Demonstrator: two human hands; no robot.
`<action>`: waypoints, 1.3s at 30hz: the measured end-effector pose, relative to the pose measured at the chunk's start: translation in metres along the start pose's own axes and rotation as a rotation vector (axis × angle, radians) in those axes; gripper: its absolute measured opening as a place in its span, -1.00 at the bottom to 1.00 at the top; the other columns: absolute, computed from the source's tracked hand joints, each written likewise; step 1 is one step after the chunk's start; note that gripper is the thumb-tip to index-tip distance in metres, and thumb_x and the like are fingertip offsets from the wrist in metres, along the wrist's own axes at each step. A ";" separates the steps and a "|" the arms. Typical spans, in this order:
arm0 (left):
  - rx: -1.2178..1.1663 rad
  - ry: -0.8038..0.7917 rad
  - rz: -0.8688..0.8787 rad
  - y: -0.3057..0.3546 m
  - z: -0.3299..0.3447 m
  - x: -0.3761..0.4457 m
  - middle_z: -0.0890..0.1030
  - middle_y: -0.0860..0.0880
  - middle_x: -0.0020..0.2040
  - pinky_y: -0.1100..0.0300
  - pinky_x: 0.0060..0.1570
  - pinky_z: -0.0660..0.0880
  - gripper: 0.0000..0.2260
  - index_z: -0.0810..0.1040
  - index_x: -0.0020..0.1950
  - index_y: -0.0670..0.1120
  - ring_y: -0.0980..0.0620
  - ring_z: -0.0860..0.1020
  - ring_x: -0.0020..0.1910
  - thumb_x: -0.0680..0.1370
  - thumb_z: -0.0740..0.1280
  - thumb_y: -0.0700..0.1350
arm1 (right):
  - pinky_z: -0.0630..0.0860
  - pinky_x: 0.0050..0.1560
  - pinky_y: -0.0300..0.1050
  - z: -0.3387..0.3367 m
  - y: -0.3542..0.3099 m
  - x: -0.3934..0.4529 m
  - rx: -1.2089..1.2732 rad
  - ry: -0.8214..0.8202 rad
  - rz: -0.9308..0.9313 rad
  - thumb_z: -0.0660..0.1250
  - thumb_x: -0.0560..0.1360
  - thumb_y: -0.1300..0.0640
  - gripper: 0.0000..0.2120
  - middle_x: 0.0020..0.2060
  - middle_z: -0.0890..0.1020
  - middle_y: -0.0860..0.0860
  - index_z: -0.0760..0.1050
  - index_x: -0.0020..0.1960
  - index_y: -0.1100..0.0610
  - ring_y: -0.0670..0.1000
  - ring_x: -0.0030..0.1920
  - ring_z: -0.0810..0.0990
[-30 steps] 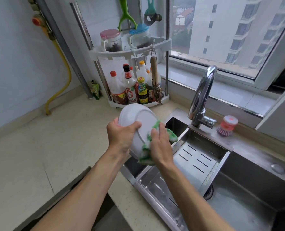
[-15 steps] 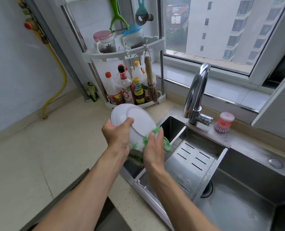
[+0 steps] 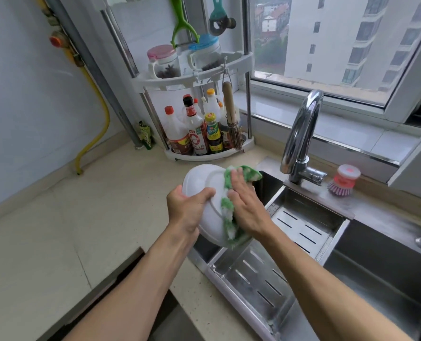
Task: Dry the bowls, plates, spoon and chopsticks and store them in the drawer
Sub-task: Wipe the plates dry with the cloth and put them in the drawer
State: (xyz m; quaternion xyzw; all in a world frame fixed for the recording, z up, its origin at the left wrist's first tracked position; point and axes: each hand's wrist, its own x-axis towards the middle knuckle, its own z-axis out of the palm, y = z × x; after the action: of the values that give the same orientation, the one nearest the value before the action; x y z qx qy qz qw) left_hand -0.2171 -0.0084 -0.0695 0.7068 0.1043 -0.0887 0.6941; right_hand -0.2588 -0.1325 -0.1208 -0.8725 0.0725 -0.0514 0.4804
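Observation:
A white plate (image 3: 199, 178) is held tilted on edge over the left rim of the sink, its underside toward me. My left hand (image 3: 188, 207) grips its left rim, thumb across the back. My right hand (image 3: 247, 205) lies flat on a green and white cloth (image 3: 229, 207) and presses it against the right part of the plate. The cloth drapes over the plate's top and lower edge. Other bowls, the spoon and the chopsticks are not in view.
A steel sink with a slotted drain tray (image 3: 300, 225) lies under the plate; the tap (image 3: 300, 134) and a pink dish brush (image 3: 343, 180) stand behind it. A corner rack of sauce bottles (image 3: 199, 134) is at the back. An open drawer gap (image 3: 130, 274) shows at lower left.
My right hand has slid the cloth up the plate, from its lower edge to its upper right part. The plate stays in my left hand, and the view has shifted slightly.

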 end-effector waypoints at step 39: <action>0.056 0.074 0.226 -0.002 0.032 -0.017 0.61 0.04 -0.15 0.31 -0.40 0.54 -0.67 0.48 -0.15 0.02 0.13 0.60 -0.21 0.34 0.54 -0.31 | 0.59 -0.22 0.11 0.040 0.013 -0.014 1.006 0.435 0.686 0.13 0.43 -0.15 -0.64 -0.13 0.64 0.16 0.44 0.07 0.05 0.22 -0.15 0.64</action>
State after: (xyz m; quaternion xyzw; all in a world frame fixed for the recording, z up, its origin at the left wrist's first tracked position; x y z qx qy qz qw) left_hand -0.2336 -0.0410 -0.0675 0.7360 0.0471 0.0135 0.6753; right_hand -0.2668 -0.1035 -0.1536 -0.4375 0.4100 -0.0983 0.7942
